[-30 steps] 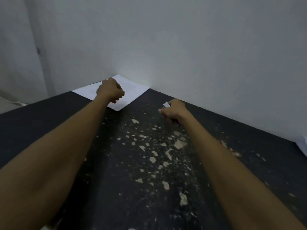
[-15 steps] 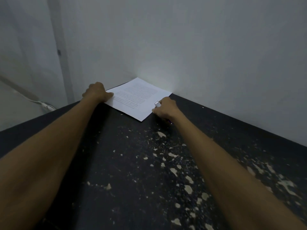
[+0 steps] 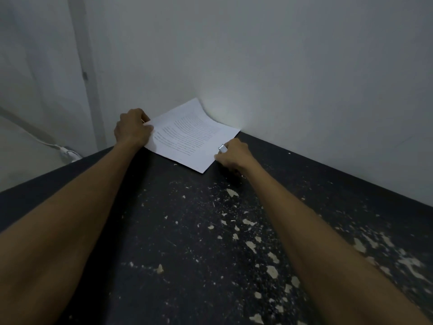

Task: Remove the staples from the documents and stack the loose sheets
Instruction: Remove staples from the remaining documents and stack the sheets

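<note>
A white printed document (image 3: 189,137) lies on the far part of the dark table (image 3: 187,254), against the wall. Its far corner curls up. My left hand (image 3: 132,129) grips the document's left corner, with the fingers curled round the paper edge. My right hand (image 3: 232,154) sits at the document's right edge, curled round a small silver metal tool (image 3: 222,148) whose tip pokes out above the fist. Most of the tool is hidden inside the hand.
The tabletop is black with many pale chipped patches (image 3: 253,245). A grey wall (image 3: 281,78) runs along the table's far side. A white cable and plug (image 3: 68,154) lie beyond the table's left edge.
The view has swung left and closer to the document. My left hand shifted from on top of the paper to its left corner, and the far corner has lifted. My right hand reached the right edge.
</note>
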